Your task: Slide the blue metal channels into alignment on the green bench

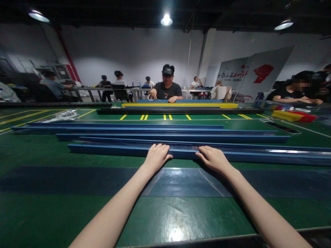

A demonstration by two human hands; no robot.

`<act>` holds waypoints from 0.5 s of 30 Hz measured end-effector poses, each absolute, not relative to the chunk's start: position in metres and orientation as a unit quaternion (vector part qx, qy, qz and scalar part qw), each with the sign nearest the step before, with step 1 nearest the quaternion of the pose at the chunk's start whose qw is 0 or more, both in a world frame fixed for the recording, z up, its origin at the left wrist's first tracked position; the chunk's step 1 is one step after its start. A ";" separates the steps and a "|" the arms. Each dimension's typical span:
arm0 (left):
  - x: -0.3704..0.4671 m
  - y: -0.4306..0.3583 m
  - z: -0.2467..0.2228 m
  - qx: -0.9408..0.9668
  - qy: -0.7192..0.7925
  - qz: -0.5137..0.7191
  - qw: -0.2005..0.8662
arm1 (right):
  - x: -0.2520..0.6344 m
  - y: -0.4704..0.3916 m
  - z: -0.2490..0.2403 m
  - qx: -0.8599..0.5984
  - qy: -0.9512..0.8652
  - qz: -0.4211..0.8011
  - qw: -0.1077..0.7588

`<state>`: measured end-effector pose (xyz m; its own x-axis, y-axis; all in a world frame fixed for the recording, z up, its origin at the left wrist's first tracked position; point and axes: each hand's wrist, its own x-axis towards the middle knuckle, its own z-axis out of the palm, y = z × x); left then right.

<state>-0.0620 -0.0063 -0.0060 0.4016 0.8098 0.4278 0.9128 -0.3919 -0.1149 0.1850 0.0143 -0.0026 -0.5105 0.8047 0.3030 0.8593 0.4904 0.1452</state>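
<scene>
Where the left hand (158,155) grips the nearest blue channel (183,154), it curls over the front edge; that channel stretches sideways across the green table (57,213), and farther right the right hand (213,158) clasps it likewise, presumably spaced apart to steady such length.

Dim, with glare on tabletop (186,220)
</scene>
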 end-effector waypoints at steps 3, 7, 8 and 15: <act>-0.062 -0.007 -0.005 -0.820 -0.527 -0.149 0.166 | 0.185 0.014 -0.003 -0.484 -0.858 -0.139 0.100; -0.062 -0.006 -0.004 -0.822 -0.528 -0.143 0.159 | 0.184 0.014 -0.002 -0.487 -0.856 -0.140 0.099; -0.062 -0.005 -0.004 -0.822 -0.528 -0.142 0.158 | 0.184 0.014 -0.002 -0.488 -0.856 -0.140 0.097; -0.062 -0.004 -0.003 -0.820 -0.541 -0.121 0.145 | 0.184 0.013 -0.001 -0.491 -0.856 -0.134 0.090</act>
<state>-0.0624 -0.0043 -0.0029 0.3851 0.8516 0.3557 0.9219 -0.3727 -0.1058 0.1837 0.0130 -0.0007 -0.5010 0.8169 0.2857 0.8652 0.4811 0.1413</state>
